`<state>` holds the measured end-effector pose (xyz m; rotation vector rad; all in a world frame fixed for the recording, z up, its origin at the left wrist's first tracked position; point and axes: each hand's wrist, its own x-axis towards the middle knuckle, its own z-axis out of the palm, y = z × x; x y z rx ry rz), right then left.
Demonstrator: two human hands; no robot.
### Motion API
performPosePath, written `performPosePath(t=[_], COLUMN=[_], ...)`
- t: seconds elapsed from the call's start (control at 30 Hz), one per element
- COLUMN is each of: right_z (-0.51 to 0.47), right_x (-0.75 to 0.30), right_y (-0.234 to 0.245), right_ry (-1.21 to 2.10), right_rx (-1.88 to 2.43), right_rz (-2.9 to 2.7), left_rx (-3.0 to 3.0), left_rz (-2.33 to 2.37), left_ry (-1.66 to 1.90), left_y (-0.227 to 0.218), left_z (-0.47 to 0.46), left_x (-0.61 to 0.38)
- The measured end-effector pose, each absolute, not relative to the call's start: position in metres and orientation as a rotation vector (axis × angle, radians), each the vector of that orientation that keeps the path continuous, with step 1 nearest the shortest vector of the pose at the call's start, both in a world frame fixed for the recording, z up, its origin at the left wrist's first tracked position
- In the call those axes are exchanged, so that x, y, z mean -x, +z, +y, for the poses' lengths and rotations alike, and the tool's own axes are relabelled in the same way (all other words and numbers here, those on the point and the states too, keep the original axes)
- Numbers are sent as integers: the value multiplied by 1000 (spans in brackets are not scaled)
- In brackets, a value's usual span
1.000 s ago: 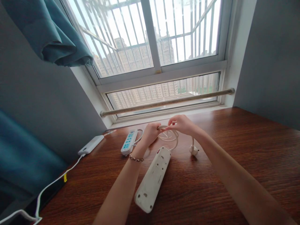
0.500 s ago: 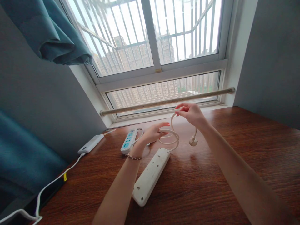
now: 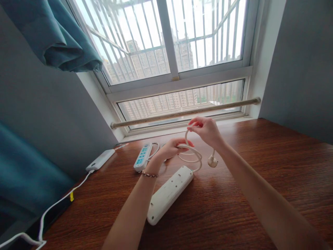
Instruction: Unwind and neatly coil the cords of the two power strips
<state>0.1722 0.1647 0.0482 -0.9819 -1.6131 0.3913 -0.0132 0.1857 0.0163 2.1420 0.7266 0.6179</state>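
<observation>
A white power strip (image 3: 170,194) lies with its screw-holed side up on the table, partly behind my left forearm. Its white power cord (image 3: 199,160) leaves the far end and runs in loose loops. My left hand (image 3: 173,147) is closed around the looped part of the cord. Higher and to the right, my right hand (image 3: 204,130) pinches a raised stretch of the same cord between thumb and fingers. The plug (image 3: 212,161) dangles from the cord below my right hand, close to my forearm.
A second power strip (image 3: 143,157) with blue sockets lies left of my left hand. Farther left is a white box-shaped device (image 3: 101,159) with a white cable (image 3: 59,201). A rail (image 3: 182,114) crosses the window behind the wooden table (image 3: 234,208).
My right hand has moved left and slightly down with the cord, nearer my left hand. The power strip has turned, its far end shifting right. The plug has swung a little left and down.
</observation>
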Motion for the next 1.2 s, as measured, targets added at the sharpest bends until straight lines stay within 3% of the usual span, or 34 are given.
performPosePath(t=[0.13, 0.33, 0.63, 0.77, 0.87, 1.03, 1.2], right_z=[164, 163, 182, 172, 164, 166, 178], right_x=[-171, -184, -219, -212, -198, -169, -151], right_y=[49, 54, 32, 39, 47, 43, 23], right_ry=[469, 897, 1189, 1286, 1361, 1330, 1066], right_rx=[1075, 1272, 1437, 1647, 1522, 1237, 1118], right_rz=[-1610, -1630, -2078, -1899, -1680, -1332, -1296], left_rx=[-2083, -2006, -1786, -1765, -1783, -1814, -1766], left_rz=[759, 855, 1181, 1262, 1296, 1265, 1230], left_ry=[638, 845, 1137, 1137, 1114, 1012, 913], left_y=[17, 13, -1, -7, -8, 3, 9], left_z=[185, 185, 205, 209, 207, 199, 192], left_x=[12, 4, 14, 12, 10, 8, 4])
